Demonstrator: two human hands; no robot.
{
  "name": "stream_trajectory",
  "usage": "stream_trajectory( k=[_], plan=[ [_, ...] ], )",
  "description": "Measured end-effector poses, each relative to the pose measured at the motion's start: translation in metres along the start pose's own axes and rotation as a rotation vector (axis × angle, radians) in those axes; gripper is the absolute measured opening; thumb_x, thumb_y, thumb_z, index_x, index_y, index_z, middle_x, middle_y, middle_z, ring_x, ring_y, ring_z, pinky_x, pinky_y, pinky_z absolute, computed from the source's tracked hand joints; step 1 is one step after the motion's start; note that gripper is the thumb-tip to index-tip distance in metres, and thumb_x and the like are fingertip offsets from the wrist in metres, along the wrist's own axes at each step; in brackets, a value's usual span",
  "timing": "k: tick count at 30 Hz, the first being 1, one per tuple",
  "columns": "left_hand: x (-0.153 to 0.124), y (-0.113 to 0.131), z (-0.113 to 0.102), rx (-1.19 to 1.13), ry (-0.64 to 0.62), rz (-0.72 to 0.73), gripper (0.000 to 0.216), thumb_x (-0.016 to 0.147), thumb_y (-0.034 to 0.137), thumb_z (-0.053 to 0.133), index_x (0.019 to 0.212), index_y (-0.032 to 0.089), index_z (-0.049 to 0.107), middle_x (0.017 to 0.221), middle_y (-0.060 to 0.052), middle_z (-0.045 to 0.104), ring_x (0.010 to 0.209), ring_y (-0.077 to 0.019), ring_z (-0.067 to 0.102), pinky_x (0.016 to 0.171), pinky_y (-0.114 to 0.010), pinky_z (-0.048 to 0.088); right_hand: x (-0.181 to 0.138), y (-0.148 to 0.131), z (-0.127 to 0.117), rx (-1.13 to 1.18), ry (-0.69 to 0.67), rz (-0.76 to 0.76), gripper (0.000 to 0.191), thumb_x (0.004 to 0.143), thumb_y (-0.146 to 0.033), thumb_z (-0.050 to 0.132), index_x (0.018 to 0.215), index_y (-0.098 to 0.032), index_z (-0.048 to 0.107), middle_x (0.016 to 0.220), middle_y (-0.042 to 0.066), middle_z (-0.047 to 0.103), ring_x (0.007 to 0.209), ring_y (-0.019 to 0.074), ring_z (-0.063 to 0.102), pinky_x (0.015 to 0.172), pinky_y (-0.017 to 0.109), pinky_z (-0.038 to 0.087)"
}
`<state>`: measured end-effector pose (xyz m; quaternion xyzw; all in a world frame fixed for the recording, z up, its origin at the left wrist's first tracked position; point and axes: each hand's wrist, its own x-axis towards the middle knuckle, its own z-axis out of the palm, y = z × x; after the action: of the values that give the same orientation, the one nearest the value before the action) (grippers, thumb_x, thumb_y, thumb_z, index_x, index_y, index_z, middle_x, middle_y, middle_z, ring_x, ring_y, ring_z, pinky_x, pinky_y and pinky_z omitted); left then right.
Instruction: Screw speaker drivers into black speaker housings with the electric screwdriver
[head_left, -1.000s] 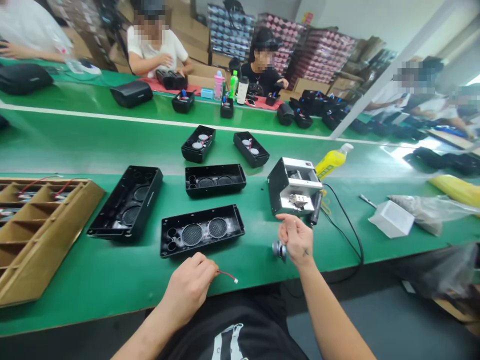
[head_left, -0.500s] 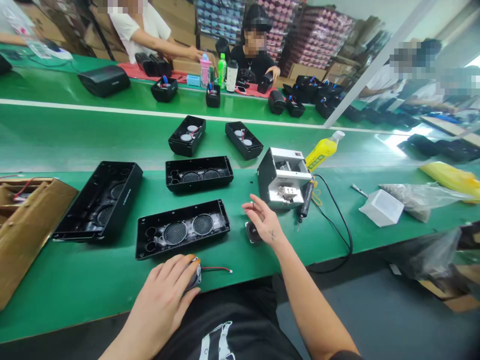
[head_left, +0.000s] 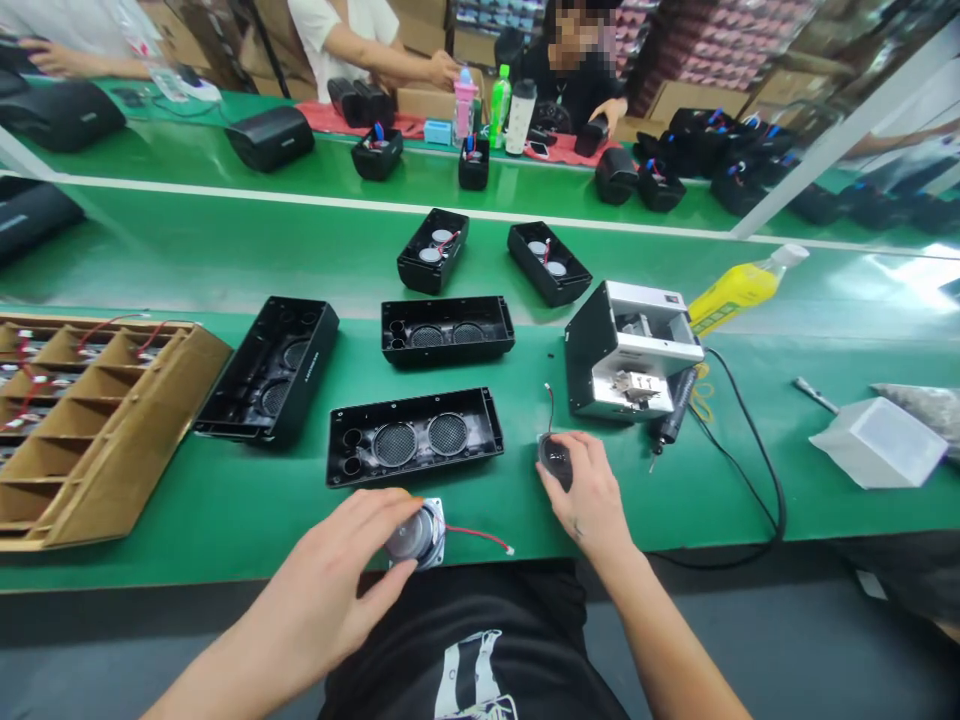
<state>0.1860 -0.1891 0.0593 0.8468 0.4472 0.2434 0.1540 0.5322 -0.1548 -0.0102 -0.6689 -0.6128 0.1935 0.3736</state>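
Note:
My left hand [head_left: 360, 545] is closed round a round metal speaker driver [head_left: 411, 535] near the front edge of the bench; a red wire with a white plug trails from it to the right. Farther right, my right hand [head_left: 589, 490] has its thumb and fingers about a second speaker driver [head_left: 553, 457], dark face up, its short red wire pointing away from me. Just beyond my left hand lies an open black speaker housing [head_left: 416, 437] with two round mesh grilles. A similar black housing [head_left: 448, 330] sits behind it.
At left stand another housing [head_left: 270, 370] and a divided cardboard box [head_left: 112, 440] holding drivers with red wires. On the right are a screw feeder [head_left: 630, 350], an electric screwdriver [head_left: 673, 415] with its cable, and a yellow bottle [head_left: 742, 290]. Co-workers sit across the bench.
My right hand has closed round the dark-faced driver, whose wire now shows. The driver in my left hand has turned and shows its metal back. My view has shifted left.

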Motion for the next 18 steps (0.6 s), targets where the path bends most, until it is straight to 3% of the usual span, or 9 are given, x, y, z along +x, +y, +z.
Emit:
stream_trajectory(
  k=[2,4,6,8,11,14,16,18],
  plan=[
    [0.010,-0.007,-0.022,-0.043,0.086,-0.038,0.037,0.100,0.043,0.072,0.135,0.031,0.074,0.127,-0.007,0.083,0.107,-0.0279,0.082,0.094,-0.038,0.070,0.004,0.006,-0.009,0.069,-0.020,0.084,0.041,0.098,-0.054,0.067,0.124,-0.022,0.067,0.121,0.018,0.075,0.107,0.0345,0.076,0.102,0.056,0.064],
    [0.021,-0.018,-0.038,-0.060,0.162,-0.107,0.041,0.096,0.053,0.076,0.132,0.032,0.078,0.123,-0.007,0.085,0.100,-0.0302,0.083,0.092,-0.040,0.071,0.004,0.011,-0.018,0.147,-0.052,0.195,0.047,0.107,-0.061,0.050,0.129,-0.021,0.061,0.105,0.015,0.080,0.080,0.0297,0.079,0.074,0.047,0.069],
    [0.031,-0.029,-0.046,-0.088,0.201,-0.188,0.047,0.091,0.060,0.078,0.128,0.032,0.082,0.121,-0.007,0.085,0.091,-0.0304,0.084,0.087,-0.041,0.071,0.001,0.015,-0.023,0.205,-0.091,0.292,0.055,0.111,-0.066,0.032,0.132,-0.019,0.053,0.091,0.012,0.080,0.063,0.0282,0.077,0.050,0.038,0.061],
    [0.038,-0.038,-0.047,-0.121,0.220,-0.245,0.051,0.088,0.064,0.079,0.127,0.033,0.083,0.122,-0.007,0.085,0.086,-0.0296,0.084,0.085,-0.040,0.072,-0.002,0.019,-0.026,0.206,-0.119,0.358,0.063,0.110,-0.071,0.024,0.133,-0.019,0.050,0.080,0.009,0.078,0.056,0.0294,0.076,0.038,0.034,0.050],
    [0.040,-0.043,-0.041,-0.152,0.216,-0.280,0.051,0.087,0.068,0.078,0.126,0.034,0.083,0.124,-0.006,0.085,0.085,-0.0281,0.085,0.084,-0.038,0.072,-0.007,0.025,-0.034,0.066,-0.111,0.396,0.066,0.109,-0.073,0.026,0.128,-0.019,0.058,0.061,0.003,0.070,0.051,0.0288,0.073,0.043,0.034,0.051],
    [0.034,-0.046,-0.034,-0.147,0.215,-0.296,0.053,0.088,0.073,0.075,0.124,0.036,0.083,0.122,-0.002,0.085,0.081,-0.0260,0.085,0.079,-0.036,0.072,-0.011,0.028,-0.051,-0.184,-0.068,0.365,0.053,0.110,-0.059,0.037,0.120,-0.020,0.072,0.053,0.002,0.066,0.055,0.0283,0.073,0.066,0.040,0.060],
    [0.028,-0.052,-0.030,-0.129,0.215,-0.329,0.056,0.087,0.078,0.074,0.124,0.036,0.082,0.122,0.001,0.085,0.080,-0.0248,0.085,0.079,-0.036,0.073,-0.012,0.026,-0.065,-0.347,-0.052,0.325,0.045,0.107,-0.051,0.046,0.117,-0.021,0.078,0.070,0.009,0.076,0.064,0.0299,0.075,0.074,0.044,0.060],
    [0.024,-0.059,-0.029,-0.111,0.198,-0.373,0.061,0.086,0.080,0.074,0.128,0.037,0.081,0.125,0.003,0.084,0.084,-0.0245,0.085,0.084,-0.038,0.073,-0.012,0.020,-0.077,-0.456,-0.062,0.264,0.044,0.106,-0.048,0.049,0.125,-0.022,0.080,0.102,0.016,0.083,0.081,0.0334,0.079,0.079,0.047,0.061]
  ],
)
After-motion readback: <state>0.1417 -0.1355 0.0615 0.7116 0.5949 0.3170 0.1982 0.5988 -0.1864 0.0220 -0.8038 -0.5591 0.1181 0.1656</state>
